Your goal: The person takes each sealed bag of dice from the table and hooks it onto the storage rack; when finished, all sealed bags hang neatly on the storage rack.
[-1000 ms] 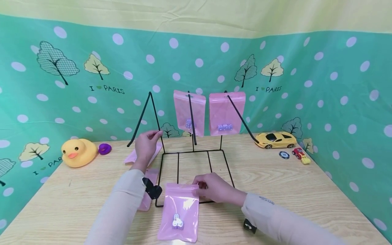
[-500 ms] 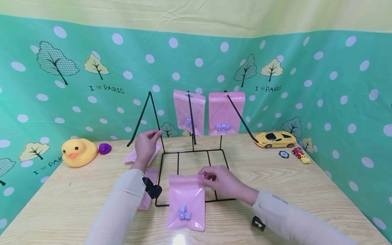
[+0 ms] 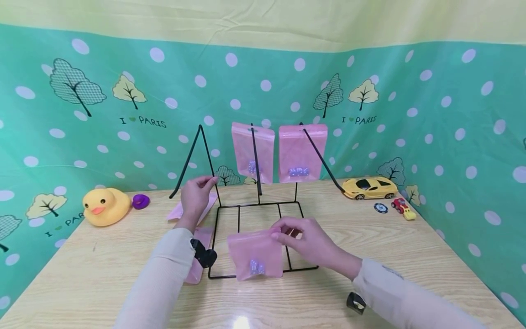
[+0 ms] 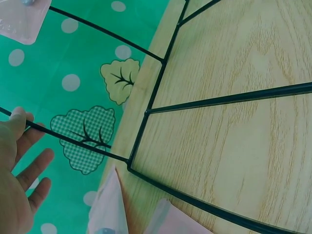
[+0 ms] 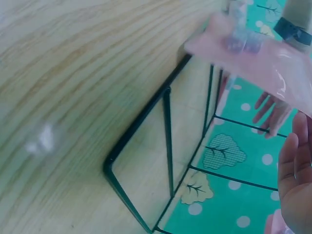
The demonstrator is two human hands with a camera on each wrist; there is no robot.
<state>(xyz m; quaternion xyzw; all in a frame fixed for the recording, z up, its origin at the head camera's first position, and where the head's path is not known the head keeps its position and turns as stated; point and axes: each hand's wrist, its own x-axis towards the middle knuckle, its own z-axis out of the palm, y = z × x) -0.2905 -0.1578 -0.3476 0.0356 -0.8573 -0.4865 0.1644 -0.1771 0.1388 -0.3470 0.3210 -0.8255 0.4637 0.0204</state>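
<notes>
My right hand [image 3: 310, 240] pinches the upper right corner of a pink zip bag [image 3: 250, 251] with several purple dice [image 3: 257, 267] at its bottom. The bag hangs over the front of the black wire rack [image 3: 267, 203]. In the right wrist view the same bag [image 5: 263, 58] spreads out from that hand [image 5: 300, 180]. My left hand [image 3: 195, 197] pinches the rack's left upright between thumb and forefinger. The left wrist view shows that upright [image 4: 80, 142] in the left hand's [image 4: 19, 170] grip, the other fingers spread. The rack's left hook [image 3: 186, 162] carries no bag.
Pink dice bags hang on the middle hook [image 3: 242, 146] and right hook [image 3: 293, 151]. More pink bags [image 3: 195, 274] lie left of the rack. A yellow duck [image 3: 107, 208] and purple toy [image 3: 140, 201] stand left; a yellow car [image 3: 370, 188], chip [image 3: 381, 208] and red toy vehicle [image 3: 402, 209] lie right.
My right hand has lifted the pink zip bag and moved it away from me and slightly right, over the rack's base. The left hand stays on the upright.
</notes>
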